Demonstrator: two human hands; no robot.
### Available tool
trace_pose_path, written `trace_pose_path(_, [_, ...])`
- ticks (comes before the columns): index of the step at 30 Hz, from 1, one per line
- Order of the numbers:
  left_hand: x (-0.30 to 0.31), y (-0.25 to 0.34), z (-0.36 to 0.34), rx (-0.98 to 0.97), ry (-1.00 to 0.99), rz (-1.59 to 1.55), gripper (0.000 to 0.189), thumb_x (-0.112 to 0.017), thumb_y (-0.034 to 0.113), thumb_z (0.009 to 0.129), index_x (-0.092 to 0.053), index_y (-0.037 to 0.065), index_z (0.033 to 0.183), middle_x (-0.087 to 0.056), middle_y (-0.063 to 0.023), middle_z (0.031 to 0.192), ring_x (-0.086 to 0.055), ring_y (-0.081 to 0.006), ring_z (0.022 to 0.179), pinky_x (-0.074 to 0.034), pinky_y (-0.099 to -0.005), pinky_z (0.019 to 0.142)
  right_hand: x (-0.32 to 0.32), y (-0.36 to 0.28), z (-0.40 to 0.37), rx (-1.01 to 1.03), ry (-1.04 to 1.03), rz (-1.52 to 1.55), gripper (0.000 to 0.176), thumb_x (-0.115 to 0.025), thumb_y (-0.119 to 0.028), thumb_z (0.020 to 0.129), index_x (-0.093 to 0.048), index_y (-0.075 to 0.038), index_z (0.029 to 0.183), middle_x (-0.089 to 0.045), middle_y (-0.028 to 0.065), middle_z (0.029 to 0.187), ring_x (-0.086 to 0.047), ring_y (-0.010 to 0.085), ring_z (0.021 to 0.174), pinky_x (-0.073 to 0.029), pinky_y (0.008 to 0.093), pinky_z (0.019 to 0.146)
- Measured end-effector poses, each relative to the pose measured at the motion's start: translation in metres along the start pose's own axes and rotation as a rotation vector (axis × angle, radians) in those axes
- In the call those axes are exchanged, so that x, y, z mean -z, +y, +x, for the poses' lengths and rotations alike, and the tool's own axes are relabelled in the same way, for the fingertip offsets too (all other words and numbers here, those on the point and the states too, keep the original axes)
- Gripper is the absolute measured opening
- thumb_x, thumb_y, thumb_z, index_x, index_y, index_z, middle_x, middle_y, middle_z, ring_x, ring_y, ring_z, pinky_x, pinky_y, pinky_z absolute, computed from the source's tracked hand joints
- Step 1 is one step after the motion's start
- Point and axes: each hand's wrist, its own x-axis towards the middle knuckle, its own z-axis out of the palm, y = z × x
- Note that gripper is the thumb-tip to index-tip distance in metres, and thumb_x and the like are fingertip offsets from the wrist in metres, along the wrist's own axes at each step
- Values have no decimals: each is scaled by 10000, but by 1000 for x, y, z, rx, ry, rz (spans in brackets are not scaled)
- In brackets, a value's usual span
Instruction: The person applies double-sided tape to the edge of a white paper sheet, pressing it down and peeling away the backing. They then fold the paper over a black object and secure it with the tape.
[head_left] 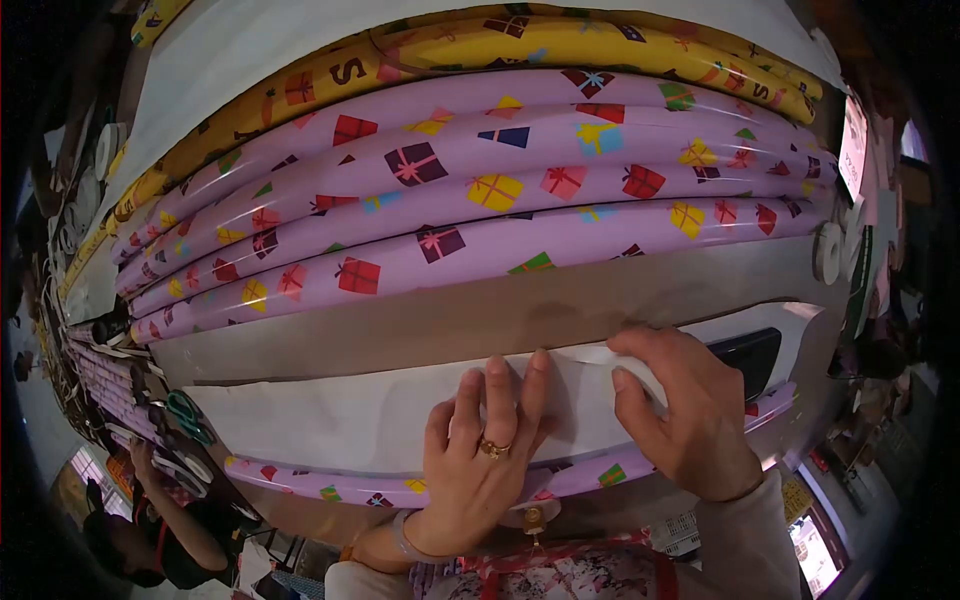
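Observation:
A long sheet of wrapping paper lies white side up (320, 425) across the table. Its near edge shows a rolled purple band (285, 474) with printed gifts. My left hand (485, 445), a ring on one finger, rests on the sheet with its fingers stretched toward the far edge. My right hand (685, 410) grips a roll of white tape (645, 378), partly hidden by the fingers. From the roll a short strip of tape (585, 354) runs along the sheet's far edge, close to my left fingertips. A dark phone (752, 358) lies on the sheet just beyond my right hand.
Several purple gift-print rolls (440, 245) lie side by side behind the sheet, with yellow rolls (420, 52) farther back. Green-handled scissors (188, 415) sit at the left edge. A white tape roll (828, 252) stands at the right. Another person (185, 530) is at the lower left.

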Motion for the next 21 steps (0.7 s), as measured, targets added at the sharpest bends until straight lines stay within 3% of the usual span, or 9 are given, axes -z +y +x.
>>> trace_pose_path(5, [1, 0, 1, -13, 15, 50, 561, -650, 410, 853, -542, 232, 1374, -386, -90, 1371, -458, -247, 1157, -464, -348, 825, 0, -2, 1, -19, -3, 6, 274, -656, -85, 827, -580, -18, 1081, -629, 127, 879, -632, 292, 751, -511, 371, 610])
trace_pose_path(14, [12, 3, 8, 56, -23, -116, 524, -633, 429, 856, -586, 211, 1330, -418, -94, 1337, -478, -258, 1134, -465, -383, 860, 2, -6, -3, -54, 10, -23, 276, -672, -102, 817, -569, -19, 1059, -641, 124, 900, -649, 290, 770, -521, 371, 634])
trace_pose_path(17, [14, 8, 11, 43, 24, -84, 604, -676, 426, 807, -558, 191, 1351, -412, -110, 1329, -465, -302, 1148, -424, -430, 901, 1, -4, -5, -40, 34, -7, 267, -675, -105, 815, -568, -21, 1044, -641, 121, 903, -648, 288, 771, -521, 372, 632])
trace_pose_path(19, [16, 10, 14, -2, -13, -84, 645, -694, 397, 781, -561, 81, 1328, -411, -118, 1341, -478, -291, 1162, -434, -425, 892, 2, -4, -5, -17, 30, -36, 265, -677, -109, 811, -566, -22, 1036, -639, 116, 903, -644, 286, 775, -519, 369, 627])
trace_pose_path(21, [17, 12, 16, -8, -66, -124, 683, -717, 378, 752, -552, 31, 1316, -407, -120, 1347, -482, -285, 1174, -441, -419, 885, 1, -5, -5, -13, 35, -47, 268, -678, -110, 809, -567, -23, 1036, -638, 116, 902, -641, 285, 776, -519, 368, 632])
